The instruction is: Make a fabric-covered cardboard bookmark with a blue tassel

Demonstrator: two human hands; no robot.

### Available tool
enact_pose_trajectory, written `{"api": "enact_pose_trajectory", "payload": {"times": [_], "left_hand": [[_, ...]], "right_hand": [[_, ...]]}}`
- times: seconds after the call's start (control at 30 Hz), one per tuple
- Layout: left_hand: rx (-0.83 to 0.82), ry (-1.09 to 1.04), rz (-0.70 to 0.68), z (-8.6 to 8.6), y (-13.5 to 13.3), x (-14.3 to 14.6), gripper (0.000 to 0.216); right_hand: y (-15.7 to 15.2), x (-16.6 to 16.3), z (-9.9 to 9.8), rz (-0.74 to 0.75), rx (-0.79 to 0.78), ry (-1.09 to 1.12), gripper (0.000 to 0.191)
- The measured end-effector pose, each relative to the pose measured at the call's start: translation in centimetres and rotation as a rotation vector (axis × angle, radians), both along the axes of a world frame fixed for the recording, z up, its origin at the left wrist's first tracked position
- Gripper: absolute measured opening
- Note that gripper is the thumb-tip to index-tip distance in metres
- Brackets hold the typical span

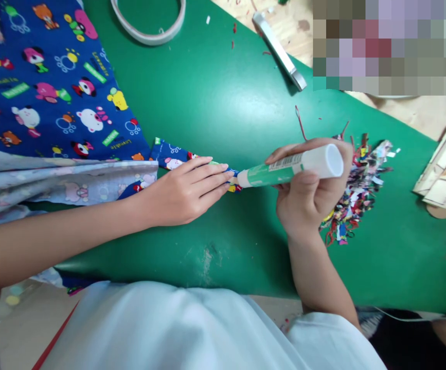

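Observation:
My right hand [309, 192] is closed around a green and white glue stick [290, 167], its tip touching the pointed corner of a blue cartoon-print fabric [53, 77]. My left hand [186, 190] lies flat on that corner, fingers stretched out and pressed together, holding the fabric down on the green mat [226, 103]. The fabric's pale underside [33, 182] is folded over at the left.
A heap of colourful paper scraps [356, 192] lies right behind my right hand. A ring of white tape [149, 25] sits at the top, a silver utility knife [280, 51] beside it. Pale wooden pieces [444, 172] rest at the right edge.

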State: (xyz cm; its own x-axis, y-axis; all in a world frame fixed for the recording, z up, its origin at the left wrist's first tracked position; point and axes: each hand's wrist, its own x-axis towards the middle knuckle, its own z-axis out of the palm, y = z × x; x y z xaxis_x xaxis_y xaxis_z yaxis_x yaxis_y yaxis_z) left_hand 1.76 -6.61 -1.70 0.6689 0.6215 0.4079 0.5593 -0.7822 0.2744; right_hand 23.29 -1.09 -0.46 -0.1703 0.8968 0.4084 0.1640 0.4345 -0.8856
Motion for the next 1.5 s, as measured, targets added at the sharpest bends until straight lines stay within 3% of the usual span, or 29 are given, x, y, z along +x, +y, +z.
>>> {"api": "enact_pose_trajectory", "payload": {"times": [0.33, 0.63, 0.8, 1.0, 1.23, 1.37, 1.5], "left_hand": [[0.054, 0.013, 0.015, 0.0, 0.2, 0.0, 0.024], [0.047, 0.037, 0.016, 0.2, 0.1, 0.1, 0.023], [0.027, 0.012, 0.0, 0.1, 0.1, 0.0, 0.023], [0.017, -0.008, 0.008, 0.0, 0.1, 0.1, 0.025], [0.043, -0.004, 0.004, 0.2, 0.2, 0.1, 0.025], [0.024, -0.001, -0.007, 0.1, 0.2, 0.0, 0.025], [-0.04, -0.042, -0.017, -0.1, 0.0, -0.1, 0.028]], "right_hand": [[-2.0, -0.1, 1.4, 0.257, 0.262, -0.279, 0.024], [-2.0, 0.2, 0.3, 0.187, 0.356, -0.204, 0.015], [-2.4, 1.3, -0.1, 0.121, 0.253, -0.142, 0.02], [-2.0, -0.2, 0.7, 0.219, 0.428, -0.219, 0.025], [-2.4, -0.5, 1.2, 0.084, 0.391, -0.395, 0.02], [-2.3, 0.6, 0.0, 0.024, 0.538, -0.238, 0.02], [-2.4, 0.6, 0.1, 0.079, 0.429, -0.28, 0.022]]}}
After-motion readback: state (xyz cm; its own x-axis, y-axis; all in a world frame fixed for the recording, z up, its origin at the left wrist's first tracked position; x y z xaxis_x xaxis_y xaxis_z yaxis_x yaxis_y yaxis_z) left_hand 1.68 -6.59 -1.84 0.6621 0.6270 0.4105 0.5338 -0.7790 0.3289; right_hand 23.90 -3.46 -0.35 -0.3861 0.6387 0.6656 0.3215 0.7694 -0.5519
